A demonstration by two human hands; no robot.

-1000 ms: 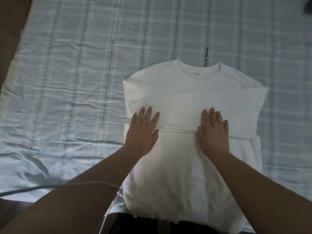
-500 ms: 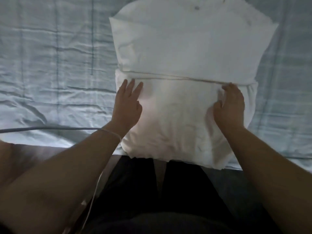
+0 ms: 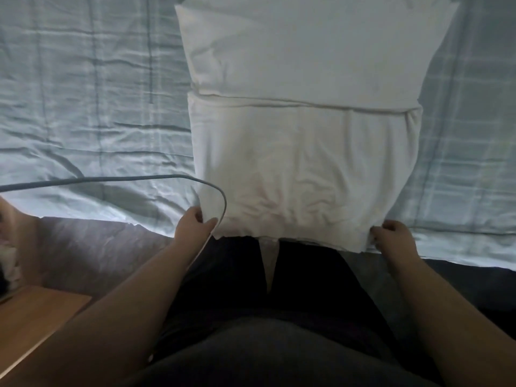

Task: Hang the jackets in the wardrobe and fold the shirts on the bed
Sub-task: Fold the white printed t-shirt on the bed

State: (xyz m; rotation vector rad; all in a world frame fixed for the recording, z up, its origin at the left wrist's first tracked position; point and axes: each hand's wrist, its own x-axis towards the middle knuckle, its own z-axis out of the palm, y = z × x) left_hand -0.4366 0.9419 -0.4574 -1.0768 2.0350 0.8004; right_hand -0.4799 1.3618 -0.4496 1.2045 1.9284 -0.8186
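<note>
A white shirt (image 3: 304,152) lies flat on the bed, its sleeves folded across the chest and its hem hanging over the near bed edge. My left hand (image 3: 194,227) pinches the hem's left corner between thumb and fingers. At the hem's right corner my right hand (image 3: 393,236) grips the cloth with curled fingers. The collar is out of view at the top.
The bed's pale blue checked sheet (image 3: 83,107) is wrinkled on the left. A grey cable (image 3: 117,180) runs from the left edge and loops past my left hand. A wooden nightstand corner (image 3: 36,317) stands at the lower left. My dark-trousered legs press against the bed edge.
Both hands slid from the shirt's middle down to its hem corners and closed on the cloth. The view tilted down toward the bed edge.
</note>
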